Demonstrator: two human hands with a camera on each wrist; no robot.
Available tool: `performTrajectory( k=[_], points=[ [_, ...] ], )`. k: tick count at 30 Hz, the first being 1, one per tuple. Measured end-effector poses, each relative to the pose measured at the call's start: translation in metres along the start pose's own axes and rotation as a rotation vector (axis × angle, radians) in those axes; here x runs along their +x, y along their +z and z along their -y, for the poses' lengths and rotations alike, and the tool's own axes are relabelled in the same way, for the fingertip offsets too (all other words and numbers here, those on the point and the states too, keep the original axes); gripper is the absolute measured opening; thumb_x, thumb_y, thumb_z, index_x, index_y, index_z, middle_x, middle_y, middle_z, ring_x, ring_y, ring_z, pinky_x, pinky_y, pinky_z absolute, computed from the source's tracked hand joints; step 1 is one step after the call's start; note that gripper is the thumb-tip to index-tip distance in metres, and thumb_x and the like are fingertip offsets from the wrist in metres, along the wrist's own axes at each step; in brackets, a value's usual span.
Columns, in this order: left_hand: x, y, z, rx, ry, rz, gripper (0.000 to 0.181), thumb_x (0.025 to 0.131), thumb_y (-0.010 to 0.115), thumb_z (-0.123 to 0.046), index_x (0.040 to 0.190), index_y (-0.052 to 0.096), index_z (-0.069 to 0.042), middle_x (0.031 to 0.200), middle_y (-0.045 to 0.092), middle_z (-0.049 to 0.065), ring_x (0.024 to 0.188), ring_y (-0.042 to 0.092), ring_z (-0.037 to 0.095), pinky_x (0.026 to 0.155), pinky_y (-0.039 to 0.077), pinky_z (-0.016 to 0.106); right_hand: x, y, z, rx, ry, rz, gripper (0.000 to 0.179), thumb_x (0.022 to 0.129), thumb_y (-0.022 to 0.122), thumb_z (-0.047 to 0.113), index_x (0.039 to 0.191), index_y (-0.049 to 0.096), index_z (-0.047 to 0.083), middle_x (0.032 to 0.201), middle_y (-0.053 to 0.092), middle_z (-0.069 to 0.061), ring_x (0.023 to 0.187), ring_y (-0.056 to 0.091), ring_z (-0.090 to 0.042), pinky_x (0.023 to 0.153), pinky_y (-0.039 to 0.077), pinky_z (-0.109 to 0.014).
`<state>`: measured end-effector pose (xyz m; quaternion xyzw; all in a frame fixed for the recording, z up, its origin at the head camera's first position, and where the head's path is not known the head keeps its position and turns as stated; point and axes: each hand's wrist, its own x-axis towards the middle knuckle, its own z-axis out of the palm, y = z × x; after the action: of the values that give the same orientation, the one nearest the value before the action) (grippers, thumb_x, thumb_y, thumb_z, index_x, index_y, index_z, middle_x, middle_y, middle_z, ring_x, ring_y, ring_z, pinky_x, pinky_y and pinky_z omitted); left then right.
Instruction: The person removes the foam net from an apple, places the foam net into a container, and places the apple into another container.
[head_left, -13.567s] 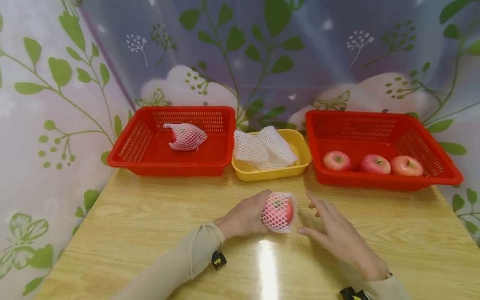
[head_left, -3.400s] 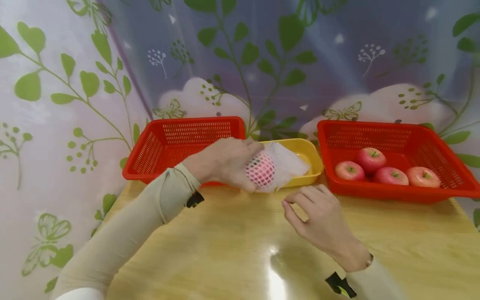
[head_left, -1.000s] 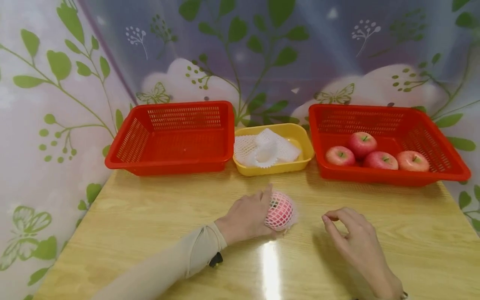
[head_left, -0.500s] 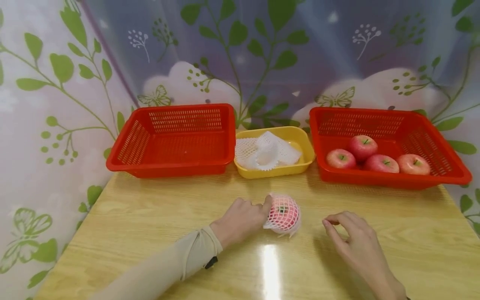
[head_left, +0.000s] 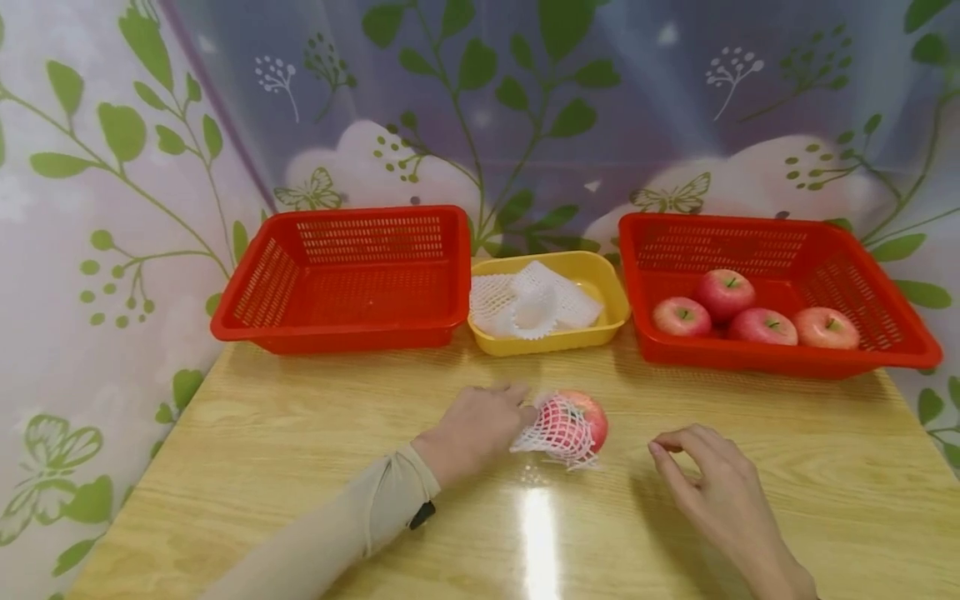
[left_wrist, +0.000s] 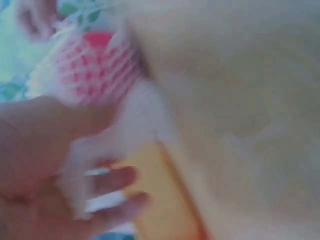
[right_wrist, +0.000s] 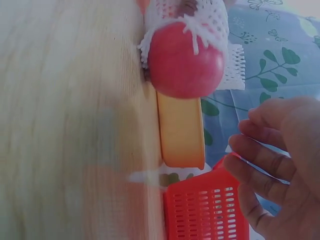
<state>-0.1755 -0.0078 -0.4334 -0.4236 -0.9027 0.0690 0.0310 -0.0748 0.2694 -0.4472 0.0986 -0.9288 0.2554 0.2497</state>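
A red apple stands on the wooden table in front of the yellow tray, with a white foam net drawn partly off it toward the left. Its right side is bare, which the right wrist view shows closely as smooth red skin with net strands over the top. My left hand pinches the net's left end; the left wrist view is blurred, with the net running between thumb and fingers. To the right of the apple, my right hand hovers apart from it, fingers loosely curled and holding nothing.
A red basket with nothing in it stands at the back left. Next to it, a yellow tray holds white foam nets. At the back right, another red basket contains several bare apples. A patterned curtain hangs behind.
Earlier, my left hand brought the netted apple from the left basket to the table. Over the last second it has pulled the net leftward, baring the apple's right side. My right hand has barely moved.
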Motion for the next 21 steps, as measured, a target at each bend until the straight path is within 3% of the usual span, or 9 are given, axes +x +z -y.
performTrajectory(
  k=[2, 4, 7, 9, 11, 14, 16, 18, 21],
  points=[
    [-0.002, -0.009, 0.003, -0.067, -0.062, 0.134, 0.073, 0.090, 0.074, -0.042, 0.152, 0.045, -0.016, 0.153, 0.046, 0.010, 0.137, 0.048, 0.030, 0.103, 0.051, 0.046, -0.002, -0.001, -0.001, -0.007, 0.003, 0.000, 0.012, 0.083, 0.080, 0.008, 0.088, 0.073, 0.016, 0.087, 0.070, 0.007, 0.084, 0.065, -0.015, 0.078, 0.045, -0.020],
    [-0.006, -0.020, 0.006, -0.143, -0.100, 0.200, 0.110, 0.078, 0.079, -0.059, 0.161, 0.024, -0.012, 0.162, 0.030, 0.014, 0.146, 0.034, 0.035, 0.115, 0.040, 0.051, -0.003, -0.002, -0.002, -0.011, 0.006, -0.003, 0.012, 0.082, 0.080, 0.007, 0.088, 0.073, 0.016, 0.086, 0.070, 0.007, 0.083, 0.064, -0.016, 0.079, 0.045, -0.020],
    [-0.006, -0.036, 0.002, -0.309, -0.151, 0.181, 0.142, 0.063, 0.080, -0.073, 0.163, 0.002, -0.008, 0.169, 0.007, 0.018, 0.154, 0.015, 0.041, 0.122, 0.026, 0.054, -0.005, -0.004, -0.004, -0.010, 0.003, -0.021, 0.014, 0.081, 0.080, 0.006, 0.088, 0.074, 0.016, 0.086, 0.070, 0.007, 0.083, 0.064, -0.017, 0.078, 0.045, -0.018],
    [0.000, -0.037, -0.005, -0.400, -0.159, 0.118, 0.143, 0.064, 0.078, -0.075, 0.163, -0.001, -0.007, 0.169, 0.005, 0.018, 0.154, 0.016, 0.040, 0.122, 0.027, 0.054, -0.006, -0.004, -0.005, -0.002, -0.001, -0.031, 0.016, 0.080, 0.081, 0.005, 0.088, 0.074, 0.016, 0.086, 0.070, 0.007, 0.083, 0.064, -0.016, 0.079, 0.045, -0.017],
    [0.008, -0.029, -0.013, -0.453, -0.174, 0.068, 0.139, 0.068, 0.074, -0.076, 0.163, 0.000, -0.007, 0.168, 0.018, 0.017, 0.150, 0.031, 0.036, 0.117, 0.037, 0.050, -0.007, -0.003, -0.006, 0.004, -0.006, -0.035, 0.016, 0.080, 0.081, 0.004, 0.089, 0.074, 0.016, 0.087, 0.071, 0.007, 0.083, 0.065, -0.016, 0.079, 0.045, -0.017],
    [0.015, -0.009, -0.023, -0.472, -0.204, 0.101, 0.126, 0.076, 0.071, -0.072, 0.162, 0.007, -0.007, 0.155, 0.046, 0.015, 0.127, 0.059, 0.028, 0.094, 0.056, 0.041, -0.008, -0.002, -0.005, 0.003, -0.019, -0.023, 0.017, 0.079, 0.082, 0.005, 0.089, 0.074, 0.017, 0.086, 0.071, 0.007, 0.083, 0.065, -0.016, 0.079, 0.046, -0.016],
    [0.015, 0.002, -0.027, -0.461, -0.222, 0.132, 0.115, 0.080, 0.072, -0.066, 0.160, 0.017, -0.004, 0.135, 0.065, 0.013, 0.101, 0.070, 0.023, 0.072, 0.058, 0.035, -0.009, -0.002, -0.005, -0.001, -0.024, -0.011, 0.017, 0.079, 0.082, 0.006, 0.089, 0.074, 0.017, 0.086, 0.070, 0.008, 0.083, 0.065, -0.017, 0.078, 0.046, -0.017],
    [0.014, 0.005, -0.028, -0.441, -0.221, 0.139, 0.102, 0.082, 0.076, -0.058, 0.154, 0.031, -0.001, 0.110, 0.073, 0.012, 0.078, 0.069, 0.019, 0.058, 0.054, 0.029, -0.010, -0.003, -0.004, -0.008, -0.015, -0.001, 0.016, 0.080, 0.082, 0.006, 0.089, 0.074, 0.018, 0.086, 0.070, 0.008, 0.083, 0.065, -0.017, 0.078, 0.045, -0.018],
    [0.012, 0.003, -0.027, -0.394, -0.187, 0.109, 0.078, 0.084, 0.077, -0.048, 0.137, 0.050, 0.001, 0.082, 0.069, 0.005, 0.059, 0.060, 0.013, 0.048, 0.048, 0.024, -0.011, -0.005, -0.004, -0.017, 0.006, 0.008, 0.014, 0.082, 0.081, 0.007, 0.089, 0.074, 0.018, 0.087, 0.070, 0.007, 0.084, 0.065, -0.019, 0.079, 0.045, -0.021]
  ],
)
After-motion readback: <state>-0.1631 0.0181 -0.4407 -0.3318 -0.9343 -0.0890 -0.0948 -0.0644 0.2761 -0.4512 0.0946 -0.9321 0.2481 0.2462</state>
